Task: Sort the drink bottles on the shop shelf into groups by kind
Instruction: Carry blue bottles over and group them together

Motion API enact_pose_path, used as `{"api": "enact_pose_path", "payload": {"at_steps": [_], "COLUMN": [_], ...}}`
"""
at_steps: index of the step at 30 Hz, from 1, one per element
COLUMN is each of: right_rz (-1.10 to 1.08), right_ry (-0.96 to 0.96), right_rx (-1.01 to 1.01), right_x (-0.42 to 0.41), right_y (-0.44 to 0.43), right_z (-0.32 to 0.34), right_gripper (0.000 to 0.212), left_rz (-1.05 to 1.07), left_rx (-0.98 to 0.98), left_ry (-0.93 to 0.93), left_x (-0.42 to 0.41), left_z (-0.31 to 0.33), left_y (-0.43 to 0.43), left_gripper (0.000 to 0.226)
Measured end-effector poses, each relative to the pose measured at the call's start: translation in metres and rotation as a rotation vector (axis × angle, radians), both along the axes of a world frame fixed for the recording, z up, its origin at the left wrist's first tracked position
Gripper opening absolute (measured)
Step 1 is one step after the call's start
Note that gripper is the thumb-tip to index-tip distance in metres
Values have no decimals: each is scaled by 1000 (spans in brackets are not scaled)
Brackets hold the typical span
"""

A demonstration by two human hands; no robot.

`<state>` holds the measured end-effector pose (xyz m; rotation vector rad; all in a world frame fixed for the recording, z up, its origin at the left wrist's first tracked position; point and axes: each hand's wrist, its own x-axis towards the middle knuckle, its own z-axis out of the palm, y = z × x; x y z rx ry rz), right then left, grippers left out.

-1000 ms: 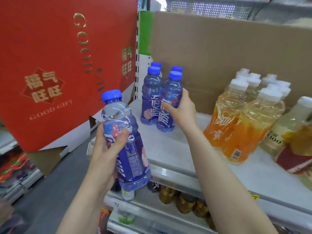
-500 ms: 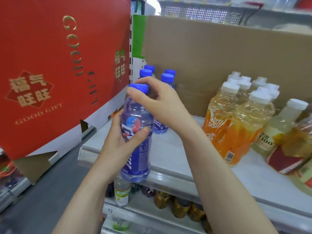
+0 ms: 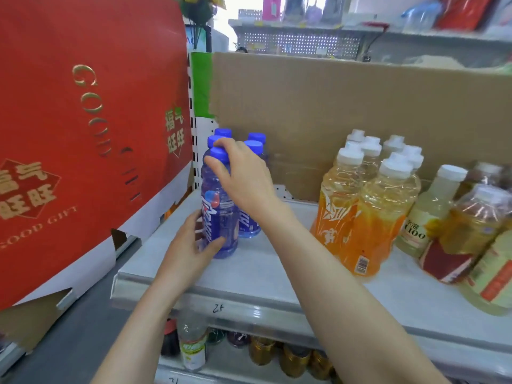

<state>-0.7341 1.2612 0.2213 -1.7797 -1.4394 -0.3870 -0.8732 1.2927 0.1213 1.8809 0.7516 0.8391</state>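
On the shelf (image 3: 243, 275), the front bottle (image 3: 220, 217) stands at the left end, just before four like bottles (image 3: 249, 227). To the right stands a cluster of wider bottles (image 3: 371, 206), with more bottles (image 3: 471, 223) right of those. A cardboard sheet (image 3: 346, 120) stands behind them all. A gift box (image 3: 83, 134) lies to the left. Cans (image 3: 291, 358) sit on the lower shelf (image 3: 230, 364).

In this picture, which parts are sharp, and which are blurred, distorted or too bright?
In the head view, the front blue-capped bottle is fairly sharp; the amber bottles at the right edge are smeared and lean, from wide-angle distortion; the opening at the top is blown out to white; light on the shelf is soft, with faint shadows.
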Motion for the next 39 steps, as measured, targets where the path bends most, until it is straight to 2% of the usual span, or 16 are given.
{"api": "enact_pose_path", "payload": {"at_steps": [3,6,9,12,17,20,24,28,31,35,39], "right_rz": [-92,-177,-187,-236,-587,-776,-969,-1069,-978,-586,-446], "right_ry": [-203,-302,-322,-315,-199,-104,-100,-115,-99,164,174], "right_rx": [103,168,156,304,570,498,443,357,177,112,90], "right_x": [4,10,12,18,51,84,129,174,202,216,226], "right_y": [8,9,-4,-44,-149,-196,-258,-316,-347,-375,-404], "right_z": [-8,-16,-17,-12,-23,-36,-40,-28,-23,-24,-25], "right_gripper": [37,38,40,40,42,50,53,52,50,40,35], "left_rz": [37,71,79,87,275,302,135,-36,-134,-256,-279], "left_rx": [8,57,96,106,134,219,272,355,404,457,427], "left_ry": [70,112,104,101,87,-3,-84,-209,-248,-235,-80], "left_x": [7,9,10,10,7,15,42,85,126,205,285], "left_z": [-4,-10,-13,-15,-18,-10,11,34,50,65,64], "left_y": [5,8,7,6,-13,-44,-91,-145,-187,-240,-265], "left_gripper": [57,56,55,55,57,49,44,43,39,42,69]}}
